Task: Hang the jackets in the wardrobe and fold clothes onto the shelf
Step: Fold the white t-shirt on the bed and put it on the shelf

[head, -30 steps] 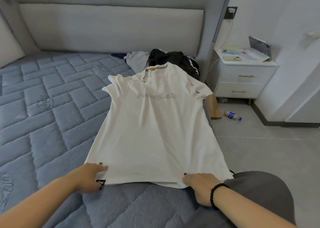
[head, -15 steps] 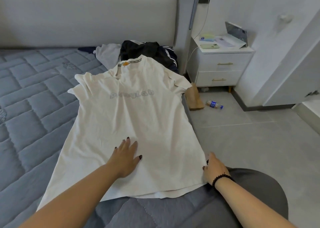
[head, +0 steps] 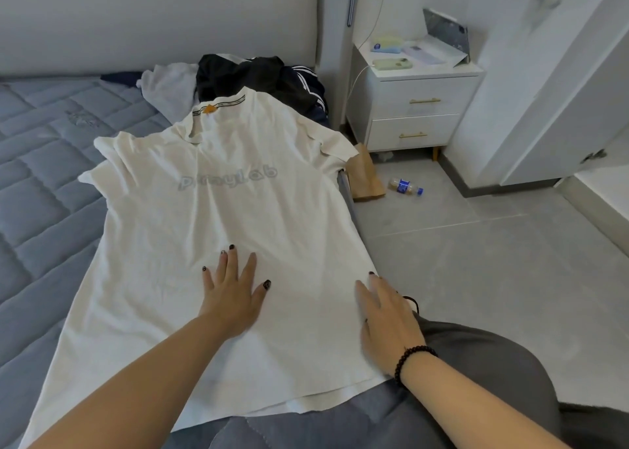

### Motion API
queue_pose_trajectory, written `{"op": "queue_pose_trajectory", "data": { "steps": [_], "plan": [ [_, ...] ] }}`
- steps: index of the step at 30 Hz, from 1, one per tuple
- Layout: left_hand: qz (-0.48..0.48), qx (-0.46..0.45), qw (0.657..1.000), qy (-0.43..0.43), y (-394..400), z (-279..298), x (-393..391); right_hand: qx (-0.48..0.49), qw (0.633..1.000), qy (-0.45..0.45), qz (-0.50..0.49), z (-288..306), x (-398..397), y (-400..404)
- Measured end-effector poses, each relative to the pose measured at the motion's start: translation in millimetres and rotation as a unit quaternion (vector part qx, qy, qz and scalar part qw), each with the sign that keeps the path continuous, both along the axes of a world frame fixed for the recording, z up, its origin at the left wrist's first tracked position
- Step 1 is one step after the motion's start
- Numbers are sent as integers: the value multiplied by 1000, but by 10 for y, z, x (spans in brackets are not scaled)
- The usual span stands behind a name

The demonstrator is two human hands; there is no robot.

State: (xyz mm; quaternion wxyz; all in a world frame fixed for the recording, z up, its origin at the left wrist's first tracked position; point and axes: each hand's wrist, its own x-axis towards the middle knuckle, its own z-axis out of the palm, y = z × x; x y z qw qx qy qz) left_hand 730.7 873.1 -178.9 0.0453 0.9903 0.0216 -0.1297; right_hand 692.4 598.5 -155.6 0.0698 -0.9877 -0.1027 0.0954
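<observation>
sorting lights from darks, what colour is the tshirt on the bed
Cream white T-shirt with grey lettering, head view.

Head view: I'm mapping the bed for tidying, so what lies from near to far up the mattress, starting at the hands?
Left hand and right hand flat on the white T-shirt → its printed lettering → its collar → black striped jacket → headboard.

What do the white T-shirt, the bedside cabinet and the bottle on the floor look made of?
White T-shirt: soft knit, probably cotton, matte; it creases and drapes under the left hand.
Bedside cabinet: smooth white painted or laminated board, with gold metal-look handles.
Bottle: clear plastic, glossy, with a blue label and cap.
</observation>
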Motion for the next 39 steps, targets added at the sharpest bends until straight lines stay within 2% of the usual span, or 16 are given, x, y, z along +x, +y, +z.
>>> {"op": "queue_pose_trajectory", "data": {
  "steps": [3,5,13,16,19,21,23,24,25,28,31,33,35,37,39],
  "plan": [
    [10,-1,1000,-18,6,-67,257,-18,994,6,107,-132,237,232],
    [17,4,1000,-25,19,-100,478,-22,991,8,130,-237,427,341],
    [34,31,998,-48,-25,-172,1554,92,993,-9,71,-471,1534,478],
    [31,52,995,-85,-8,-295,1670,196,979,-49,10,-486,2028,502],
    [32,43,992,-116,13,-354,1642,311,937,-80,-140,-455,2647,545],
    [26,41,992,-112,7,-335,1642,396,872,-61,-280,-395,3114,542],
    [19,42,993,-110,10,-324,1650,468,816,-36,-338,-351,3527,506],
    [15,44,993,-110,16,-327,1651,478,815,-35,-326,-340,3689,481],
    [14,44,993,-111,22,-333,1651,463,833,-36,-301,-344,3825,451],
    [13,37,993,-113,42,-357,1660,354,906,-39,-229,-401,4110,362],
    [7,21,992,-121,59,-385,1666,267,932,-102,-222,-402,4370,243],
    [6,9,991,-132,70,-401,1672,252,925,-133,-250,-297,4586,148],
    [6,2,990,-140,71,-410,1676,296,898,-127,-298,-129,4811,52],
    [5,-2,989,-145,59,-410,1673,389,859,-66,-325,-18,4952,-10],
    [3,-1,989,-148,58,-411,1668,450,838,40,-307,-31,4989,-2]
  ]
}}
